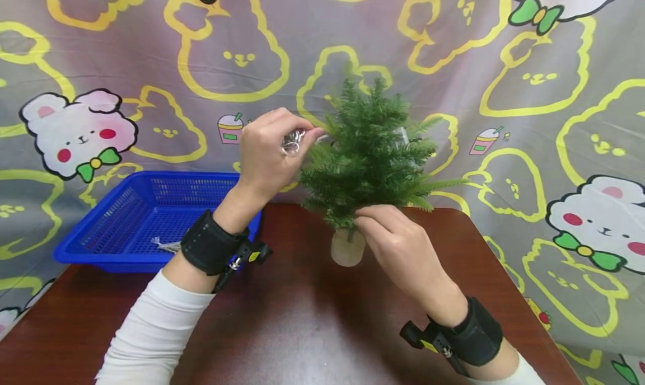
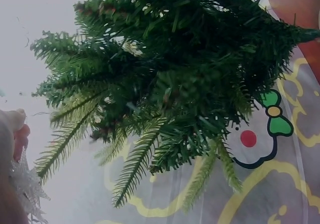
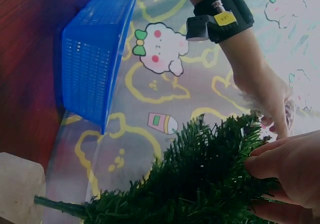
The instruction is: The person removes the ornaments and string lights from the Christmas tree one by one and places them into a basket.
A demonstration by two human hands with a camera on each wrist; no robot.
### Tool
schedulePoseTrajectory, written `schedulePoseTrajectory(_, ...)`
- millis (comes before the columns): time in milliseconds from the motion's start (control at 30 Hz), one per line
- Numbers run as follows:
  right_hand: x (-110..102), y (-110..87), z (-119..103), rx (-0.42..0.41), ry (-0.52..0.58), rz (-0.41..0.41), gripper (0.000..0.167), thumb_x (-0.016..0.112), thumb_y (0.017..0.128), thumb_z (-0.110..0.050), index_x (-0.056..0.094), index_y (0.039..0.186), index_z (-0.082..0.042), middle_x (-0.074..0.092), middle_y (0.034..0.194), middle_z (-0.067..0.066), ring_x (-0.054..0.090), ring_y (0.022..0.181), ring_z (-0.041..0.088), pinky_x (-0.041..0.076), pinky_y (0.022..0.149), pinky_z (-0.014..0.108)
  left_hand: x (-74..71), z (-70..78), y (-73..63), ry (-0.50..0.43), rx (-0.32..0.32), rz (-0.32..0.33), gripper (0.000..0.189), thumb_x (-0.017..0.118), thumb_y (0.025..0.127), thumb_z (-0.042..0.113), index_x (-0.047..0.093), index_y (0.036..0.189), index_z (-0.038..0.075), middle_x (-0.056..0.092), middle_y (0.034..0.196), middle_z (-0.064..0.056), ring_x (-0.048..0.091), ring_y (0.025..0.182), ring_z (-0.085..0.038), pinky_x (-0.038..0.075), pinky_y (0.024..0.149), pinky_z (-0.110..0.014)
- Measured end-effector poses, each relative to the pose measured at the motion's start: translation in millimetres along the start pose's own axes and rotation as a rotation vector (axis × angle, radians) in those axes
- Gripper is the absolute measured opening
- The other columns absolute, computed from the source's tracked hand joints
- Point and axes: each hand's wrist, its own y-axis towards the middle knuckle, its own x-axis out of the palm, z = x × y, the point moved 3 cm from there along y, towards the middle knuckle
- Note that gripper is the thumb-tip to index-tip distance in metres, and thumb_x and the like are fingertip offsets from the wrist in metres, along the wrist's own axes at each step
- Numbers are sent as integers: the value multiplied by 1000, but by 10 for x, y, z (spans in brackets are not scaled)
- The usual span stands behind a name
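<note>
A small artificial Christmas tree (image 1: 370,150) stands upright on a pale, whitish base (image 1: 347,248). At its upper left, my left hand (image 1: 274,150) holds clear, shiny ornaments (image 1: 292,142); pointed, star-like tips of a transparent ornament (image 2: 30,186) show beside the fingers in the left wrist view. My right hand (image 1: 398,245) is at the tree's lower branches, its fingers bent around the greenery. In the right wrist view, the thumb and fingers (image 3: 270,164) sit on either side of the needles, and the fingertips are partly hidden. Something transparent (image 1: 401,137) shows among the branches on the right.
A blue plastic basket (image 1: 101,256) stands at the left of the brown table (image 1: 302,329), with small pale items (image 1: 166,245) inside. A cartoon-printed cloth (image 1: 322,15) hangs right behind the table. Both wrists wear black straps with cameras.
</note>
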Motion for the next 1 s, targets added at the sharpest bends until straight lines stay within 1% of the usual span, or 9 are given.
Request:
schedulePoseTrajectory(100,-12,-17,24,-12,10,31,17,75,83,-1,72,99,-5,69,106,7,65,101,22,57,84,34,-22,25,17,7,-16,-6,20,74,88,30,76,80,11,70,71,-4,63,62,-19,49,59,-34)
schedulePoseTrajectory(233,-21,-34,52,-21,15,49,19,76,80,1,72,98,-5,69,105,8,65,100,22,57,83,35,-62,67,52,-12,-44,-31,22,71,91,28,76,80,10,71,70,-6,62,58,-19,46,55,-33)
schedulePoseTrajectory(367,-35,-50,78,-27,14,50,12,71,86,-1,72,98,-4,70,106,8,66,100,22,57,83,36,-92,92,98,-71,-84,-51,25,66,95,24,76,80,6,72,71,-9,61,56,-20,43,53,-32)
schedulePoseTrajectory(467,-44,-64,99,-31,14,54,9,66,92,-4,72,98,-4,70,105,8,66,99,22,56,83,36,-104,100,122,-98,-110,-65,26,64,96,20,75,82,3,73,75,-12,64,58,-21,47,56,-34)
schedulePoseTrajectory(600,-45,-87,131,-33,14,58,11,61,95,-5,72,98,-4,70,105,8,66,99,23,56,83,36,-110,87,138,-120,-168,-92,26,60,98,18,74,85,1,73,72,-10,66,59,-20,50,60,-32)
schedulePoseTrajectory(700,-49,-106,157,-30,17,61,17,56,99,-8,72,98,-4,70,105,8,66,98,23,56,83,36,-117,67,146,-142,-228,-113,27,57,100,17,74,89,0,72,69,-9,63,55,-18,44,57,-23)
schedulePoseTrajectory(800,-64,-121,178,-25,21,66,24,50,102,-11,72,97,-4,70,104,8,66,98,23,56,83,36,-126,49,155,-157,-278,-122,26,55,101,16,74,95,0,73,73,-10,63,56,-18,38,55,-17)
schedulePoseTrajectory(933,-81,-132,201,-27,30,75,23,50,100,-8,72,95,-3,70,103,8,66,96,23,56,83,36,-143,35,160,-166,-318,-127,25,52,102,13,73,103,0,75,80,-11,58,52,-19,33,52,-15)
schedulePoseTrajectory(1000,-86,-136,210,-27,35,76,22,50,99,-6,72,95,-3,70,103,8,66,96,23,55,82,35,-153,26,155,-168,-334,-127,25,52,102,11,73,107,-1,75,82,-11,57,54,-19,34,53,-17)
